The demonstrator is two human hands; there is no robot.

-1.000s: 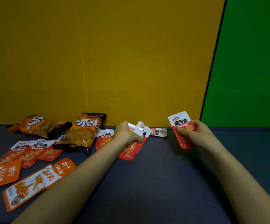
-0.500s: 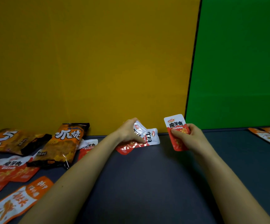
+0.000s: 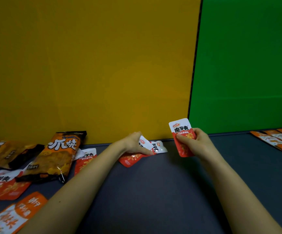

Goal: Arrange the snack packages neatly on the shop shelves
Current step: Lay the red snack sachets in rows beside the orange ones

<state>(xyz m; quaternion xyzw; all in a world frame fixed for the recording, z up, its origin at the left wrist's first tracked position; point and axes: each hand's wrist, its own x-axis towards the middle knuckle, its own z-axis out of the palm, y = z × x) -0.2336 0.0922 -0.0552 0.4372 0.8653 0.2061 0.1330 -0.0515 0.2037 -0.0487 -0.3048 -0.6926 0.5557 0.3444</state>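
My right hand [image 3: 198,143] grips a small red-and-white snack packet [image 3: 180,130] upright, just above the dark shelf [image 3: 153,191]. My left hand [image 3: 133,143] rests on two or three similar red-and-white packets [image 3: 157,146] lying on the shelf near the yellow back wall, its fingers curled over them. Another such packet [image 3: 85,159] lies flat left of my left forearm.
Two large orange-and-black snack bags [image 3: 57,154] lie at the left by the wall. More red and orange packets [image 3: 2,186] are scattered at the lower left. A row of orange packets [image 3: 278,140] lies at the far right, below the green wall panel [image 3: 246,65].
My view has swung to the right, so the left pile has slid toward the frame edge and the right row has come into sight. My left hand has gathered the packets closer to the wall.
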